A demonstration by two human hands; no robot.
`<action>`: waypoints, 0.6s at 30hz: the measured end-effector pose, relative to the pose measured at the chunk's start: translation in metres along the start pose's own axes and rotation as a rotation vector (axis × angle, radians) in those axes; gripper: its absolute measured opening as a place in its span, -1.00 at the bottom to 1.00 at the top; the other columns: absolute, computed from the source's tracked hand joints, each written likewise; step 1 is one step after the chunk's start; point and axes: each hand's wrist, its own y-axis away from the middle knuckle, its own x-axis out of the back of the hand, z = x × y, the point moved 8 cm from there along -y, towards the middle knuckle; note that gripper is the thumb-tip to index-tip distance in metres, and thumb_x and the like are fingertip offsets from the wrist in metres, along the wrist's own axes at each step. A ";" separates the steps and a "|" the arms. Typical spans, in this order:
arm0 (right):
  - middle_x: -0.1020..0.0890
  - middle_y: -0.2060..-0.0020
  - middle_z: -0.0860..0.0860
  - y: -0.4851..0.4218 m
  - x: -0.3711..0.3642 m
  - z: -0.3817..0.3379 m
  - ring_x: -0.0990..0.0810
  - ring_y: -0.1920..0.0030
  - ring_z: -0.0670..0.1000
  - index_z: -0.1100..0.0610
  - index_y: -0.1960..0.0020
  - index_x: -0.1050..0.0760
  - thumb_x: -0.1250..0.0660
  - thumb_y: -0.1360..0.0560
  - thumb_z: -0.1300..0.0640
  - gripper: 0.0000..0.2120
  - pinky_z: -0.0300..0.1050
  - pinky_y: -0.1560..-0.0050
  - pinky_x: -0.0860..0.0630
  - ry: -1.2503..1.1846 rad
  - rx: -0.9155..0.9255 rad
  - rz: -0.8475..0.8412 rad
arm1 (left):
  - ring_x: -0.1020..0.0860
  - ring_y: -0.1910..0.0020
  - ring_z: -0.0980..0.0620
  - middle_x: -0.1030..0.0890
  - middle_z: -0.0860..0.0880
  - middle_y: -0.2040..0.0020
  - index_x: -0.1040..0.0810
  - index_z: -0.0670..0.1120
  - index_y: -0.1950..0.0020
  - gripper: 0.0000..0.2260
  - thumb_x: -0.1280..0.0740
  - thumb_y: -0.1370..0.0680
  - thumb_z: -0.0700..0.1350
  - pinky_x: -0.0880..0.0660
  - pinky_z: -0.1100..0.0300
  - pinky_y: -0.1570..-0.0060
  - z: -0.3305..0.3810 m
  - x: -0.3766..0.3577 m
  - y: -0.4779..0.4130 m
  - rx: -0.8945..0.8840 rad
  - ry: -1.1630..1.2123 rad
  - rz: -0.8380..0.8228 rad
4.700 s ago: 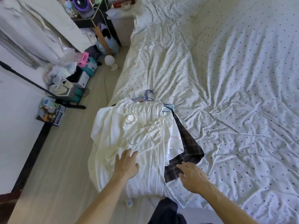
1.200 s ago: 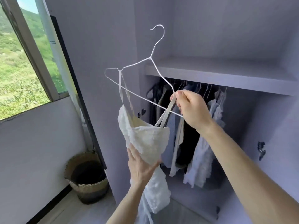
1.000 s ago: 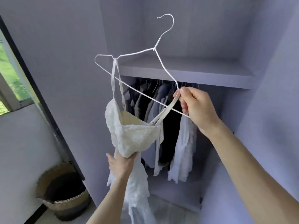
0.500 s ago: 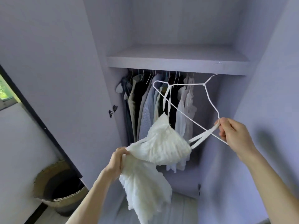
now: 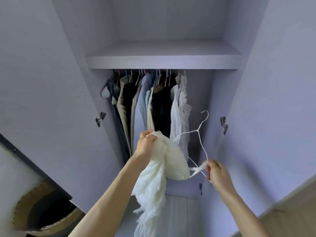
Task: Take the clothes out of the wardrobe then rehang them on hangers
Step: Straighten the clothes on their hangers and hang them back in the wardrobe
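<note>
The white strappy dress (image 5: 172, 163) hangs in mid-air before the open wardrobe (image 5: 256, 100), below the front edge of its shelf (image 5: 162, 63). The left hand (image 5: 146, 144) has its fingers clenched on the bunched bodice. The right hand (image 5: 216, 171) pinches a strap (image 5: 196, 170) together with the wire hanger (image 5: 197, 131). The cloth looks light, limp and easily snagged, the hanger thin and springy, so the straps and the hanger's neck seem the best holds.
</note>
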 end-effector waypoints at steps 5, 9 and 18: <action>-0.53 0.40 -0.08 -0.024 0.025 -0.028 -0.47 0.45 -0.13 0.10 0.21 -0.48 -0.14 -0.60 0.09 -0.75 -0.10 0.32 -0.37 -0.018 0.030 0.125 | -0.56 -0.11 -0.04 -0.55 -0.11 -0.23 -0.44 0.00 -0.29 -0.70 -0.27 -0.60 -0.28 -0.55 0.10 -0.03 0.014 -0.069 -0.020 -0.046 -0.072 -0.130; -0.60 0.21 -0.07 -0.068 0.032 -0.052 -0.57 0.22 0.03 0.02 0.12 -0.51 -0.12 -0.61 0.06 -0.77 -0.04 0.15 -0.48 -0.042 0.052 0.149 | -0.53 0.03 0.04 -0.52 -0.04 -0.20 -0.43 0.03 -0.32 -0.66 -0.29 -0.60 -0.27 -0.48 0.20 0.12 0.028 -0.119 -0.048 -0.075 -0.069 -0.167; -0.61 0.07 0.00 -0.212 0.025 -0.116 -0.59 -0.01 0.15 0.05 0.04 -0.49 -0.09 -0.60 0.00 -0.76 0.17 -0.14 -0.53 0.001 0.116 0.197 | -0.54 -0.02 0.01 -0.54 0.08 -0.18 -0.44 0.10 -0.19 -0.68 -0.28 -0.58 -0.30 -0.54 0.00 -0.09 0.069 -0.221 -0.151 -0.094 -0.034 -0.173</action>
